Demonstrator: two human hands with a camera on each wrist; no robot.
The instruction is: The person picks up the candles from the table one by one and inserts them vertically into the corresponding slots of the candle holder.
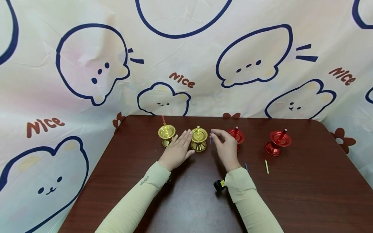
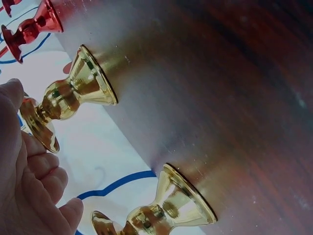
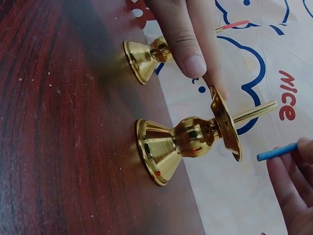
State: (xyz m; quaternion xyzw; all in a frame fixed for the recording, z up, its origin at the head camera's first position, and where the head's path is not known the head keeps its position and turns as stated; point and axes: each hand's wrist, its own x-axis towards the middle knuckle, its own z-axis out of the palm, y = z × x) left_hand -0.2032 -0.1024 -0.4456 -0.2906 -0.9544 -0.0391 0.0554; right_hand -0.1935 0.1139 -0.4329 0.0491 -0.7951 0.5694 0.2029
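Note:
A gold candle holder [image 1: 199,147] stands upright, with a bare gold tube [image 3: 255,113] rising from its dish. My left hand [image 1: 176,150] is at the left of this dish, its fingers extended and fingertips right at the rim. To the right of the holder, my right hand [image 1: 226,148] pinches a thin blue candle [image 3: 277,152] between thumb and fingers. In the right wrist view the candle's end is apart from the tube. Another gold candle holder [image 1: 167,132], carrying a pink-red candle [image 1: 163,119], stands beyond the left hand.
Behind my right hand is a red candle holder [image 1: 239,137], partly hidden; a second red holder [image 1: 274,147] stands farther right. A green candle [image 1: 266,167] and another blue candle [image 1: 246,166] lie on the dark wooden table [image 1: 309,181]. A printed cloth hangs behind the table.

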